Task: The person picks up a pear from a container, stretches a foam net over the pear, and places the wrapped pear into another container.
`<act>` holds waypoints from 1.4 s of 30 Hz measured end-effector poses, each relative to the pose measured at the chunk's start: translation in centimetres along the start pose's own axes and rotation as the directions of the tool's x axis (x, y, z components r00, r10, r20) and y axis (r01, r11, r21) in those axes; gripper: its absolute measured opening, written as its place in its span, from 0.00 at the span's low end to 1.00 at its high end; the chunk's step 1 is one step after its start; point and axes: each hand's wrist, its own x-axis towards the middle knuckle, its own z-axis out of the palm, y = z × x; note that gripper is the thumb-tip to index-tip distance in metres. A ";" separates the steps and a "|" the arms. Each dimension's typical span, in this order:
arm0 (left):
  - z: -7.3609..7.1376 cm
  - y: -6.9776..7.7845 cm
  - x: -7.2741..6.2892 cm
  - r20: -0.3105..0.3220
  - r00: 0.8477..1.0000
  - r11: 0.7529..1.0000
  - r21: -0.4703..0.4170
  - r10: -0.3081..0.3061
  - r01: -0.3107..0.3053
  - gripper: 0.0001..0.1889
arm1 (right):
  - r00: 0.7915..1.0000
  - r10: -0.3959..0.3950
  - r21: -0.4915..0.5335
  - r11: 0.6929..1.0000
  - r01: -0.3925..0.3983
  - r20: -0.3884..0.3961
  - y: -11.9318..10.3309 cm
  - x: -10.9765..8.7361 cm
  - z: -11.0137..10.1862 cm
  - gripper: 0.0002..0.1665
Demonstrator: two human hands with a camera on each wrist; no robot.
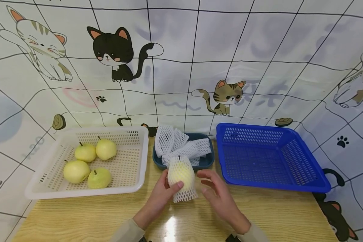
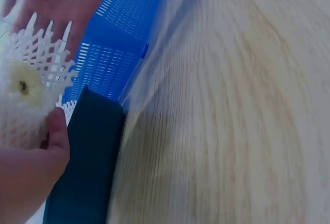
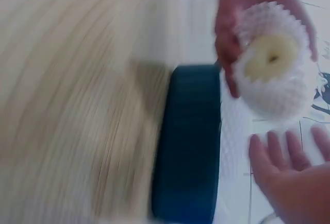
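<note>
My left hand [image 1: 160,195] grips a pale yellow-green pear [image 1: 181,173] wrapped in a white foam net sleeve [image 1: 185,196], thumb across its front. The stem pokes out at the top in the head view, and the net's lower end hangs loose past the fruit. Just to the right, my right hand [image 1: 220,199] is held apart from the pear, its fingers loosely bent around nothing. In the right wrist view that hand's fingers [image 3: 276,154] are spread beside the sleeved pear. Behind the pear, more foam net sleeves [image 1: 186,148] lie in a dark teal bin [image 1: 211,163].
On the left stands a white slotted basket [image 1: 130,190] with several bare pears [image 1: 106,149] in its left half. A blue slotted basket [image 1: 254,163] stands on the right. All rest on a wooden table [image 1: 87,218] against a cat-print cloth [image 1: 175,74].
</note>
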 end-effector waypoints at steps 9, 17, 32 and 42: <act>0.7 0.2 -0.1 -0.032 0.999 0.994 0.106 0.026 -0.022 0.43 | 0.887 0.453 0.328 0.828 -0.455 0.087 -1.6 1.4 1.6 0.31; 0.7 0.9 -0.6 -0.041 0.996 0.982 0.177 0.077 -0.069 0.30 | 0.847 0.528 0.321 0.792 -0.520 0.068 -1.2 1.7 2.1 0.40; 0.7 0.9 -0.7 0.023 0.990 0.982 0.127 0.142 -0.144 0.25 | 0.822 0.569 0.328 0.783 -0.528 -0.035 -1.0 2.2 2.2 0.47; 1.3 1.0 -0.1 -0.022 0.988 0.970 0.198 0.150 -0.143 0.26 | 0.806 0.589 0.341 0.770 -0.539 -0.057 -1.3 1.7 0.6 0.46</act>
